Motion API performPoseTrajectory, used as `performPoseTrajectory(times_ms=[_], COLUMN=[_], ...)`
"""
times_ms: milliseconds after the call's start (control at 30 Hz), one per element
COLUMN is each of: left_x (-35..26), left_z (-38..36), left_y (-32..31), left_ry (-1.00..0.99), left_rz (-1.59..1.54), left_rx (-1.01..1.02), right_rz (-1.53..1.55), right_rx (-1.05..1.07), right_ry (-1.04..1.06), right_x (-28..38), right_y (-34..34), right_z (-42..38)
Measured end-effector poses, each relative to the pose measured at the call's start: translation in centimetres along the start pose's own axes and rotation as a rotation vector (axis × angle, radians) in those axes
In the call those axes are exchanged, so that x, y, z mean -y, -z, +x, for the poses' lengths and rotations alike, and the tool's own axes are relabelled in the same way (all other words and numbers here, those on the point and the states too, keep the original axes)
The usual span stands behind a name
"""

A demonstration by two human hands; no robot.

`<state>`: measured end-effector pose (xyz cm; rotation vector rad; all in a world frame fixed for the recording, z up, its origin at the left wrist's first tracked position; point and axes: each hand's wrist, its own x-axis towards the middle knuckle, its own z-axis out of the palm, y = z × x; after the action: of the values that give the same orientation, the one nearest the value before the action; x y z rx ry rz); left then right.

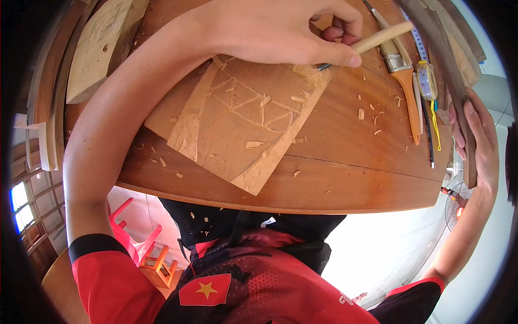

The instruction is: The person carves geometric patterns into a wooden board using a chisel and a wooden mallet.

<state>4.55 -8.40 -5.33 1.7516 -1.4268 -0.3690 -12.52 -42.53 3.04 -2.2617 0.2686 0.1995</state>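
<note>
My left hand (318,40) reaches across from the left and pinches a chisel (386,36) by its pale wooden handle. The chisel's dark metal tip shows below the thumb, at the upper right edge of a carved board (243,124). Grooved crossing lines and loose shavings mark the board, which lies tilted on the wooden table (345,173). At the far right my right hand (480,135) is closed around the lower end of a long dark wooden bar (456,70). That bar runs up past the table's right edge.
A brush (404,86), a yellow tape measure (426,81) and a black pencil (427,129) lie on the table's right side. A thick wood block (105,48) sits at the upper left. Below left are a pink stool (132,237) and an orange stool (159,267).
</note>
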Motion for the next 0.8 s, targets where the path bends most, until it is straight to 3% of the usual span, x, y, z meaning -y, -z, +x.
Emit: performPoseTrajectory(times_ms=[100,633,800], left_x=[-0.1,0.4,-1.5], left_z=[0.0,-0.2,-0.7], left_y=[0.0,0.5,1.0], left_ry=[0.009,-0.122,-0.038], left_rz=[-0.019,-0.032,-0.107], left_rx=[0.003,0.053,0.071], right_rz=[-0.034,0.012,0.069], right_rx=[0.109,0.082,-0.119], right_ry=[-0.009,0.020,-0.044], right_x=[-0.3,0.4,0.2], right_y=[0.7,-1.0,-2.1], right_z=[0.1,-1.4,-3.9])
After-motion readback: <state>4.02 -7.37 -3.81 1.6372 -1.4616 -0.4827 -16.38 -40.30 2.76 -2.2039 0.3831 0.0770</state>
